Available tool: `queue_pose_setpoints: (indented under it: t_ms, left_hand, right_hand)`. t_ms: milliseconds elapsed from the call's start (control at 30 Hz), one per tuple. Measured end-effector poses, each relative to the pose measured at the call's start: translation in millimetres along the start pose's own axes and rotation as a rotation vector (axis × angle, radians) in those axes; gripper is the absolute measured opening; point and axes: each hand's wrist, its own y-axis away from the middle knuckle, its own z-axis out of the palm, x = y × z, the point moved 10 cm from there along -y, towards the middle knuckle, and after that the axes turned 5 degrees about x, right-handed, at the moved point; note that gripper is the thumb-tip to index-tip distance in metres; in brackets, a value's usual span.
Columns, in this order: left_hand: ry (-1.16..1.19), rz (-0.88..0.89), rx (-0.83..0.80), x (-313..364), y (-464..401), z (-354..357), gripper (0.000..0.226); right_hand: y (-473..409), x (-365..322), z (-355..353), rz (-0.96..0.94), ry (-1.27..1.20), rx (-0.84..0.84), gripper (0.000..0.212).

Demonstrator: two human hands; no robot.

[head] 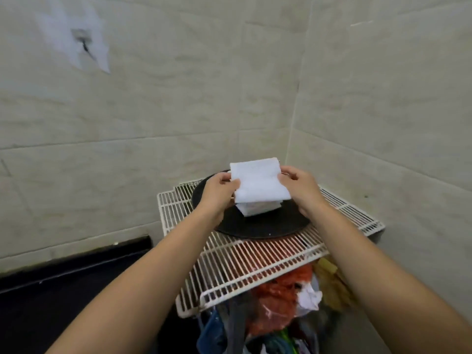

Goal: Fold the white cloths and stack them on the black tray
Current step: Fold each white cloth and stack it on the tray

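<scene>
**Folded cloth held over the stack: handling and placement**

The folded white cloth (258, 181) is a flat rectangular pad, held in the air directly above the stack of folded cloths (258, 209) that sits on the black tray (255, 229). Its near edge hangs close to the top of the stack; whether it touches cannot be told.

Handling, as judged from its look: the cloth is light, soft and limp. It keeps its shape only while supported on both sides, and a one-sided grip would probably let the layers sag or fall open. It is neither fragile nor slippery. The best hold is at the two opposite side edges, pinching through all layers.

That is the hold in use. The left hand (219, 191) pinches the left edge between thumb and fingers. The right hand (300, 186) pinches the right edge in the same way.

Containers:
- The tray is round, shallow and dark. It holds only the stack, set toward its far half, with bare surface around it.
- The tray rests on a white wire rack (255, 261), laid flat near the corner of the tiled wall (178, 98).
- Below the rack lies a heap of mixed items (281, 302), orange, white, yellow and blue. Their container, if any, is hidden.
</scene>
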Motion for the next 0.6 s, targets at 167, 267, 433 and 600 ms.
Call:
queue_pose_setpoints:
  t_ms: [167,267,433,600]
  left_hand:
    - [0.068,-0.101,0.117,2.7,-67.9,16.9,0.017]
    - [0.033,-0.170,0.177,-21.7,-81.8,15.0,0.018]
    - [-0.088,-0.177,0.210,-57.6,-73.4,9.0,0.018]
    - [-0.268,-0.098,0.281,-51.5,-68.9,3.7,0.022]
  right_hand:
    - [-96.5,14.9,29.3,0.033,0.001,-0.146,0.032]
    - [-115.2,46.3,45.6,0.108,0.008,-0.240,0.030]
    - [-107.0,80.9,53.5,0.114,0.069,-0.353,0.023]
    - [-106.2,82.2,54.2,0.049,0.167,-0.381,0.021]
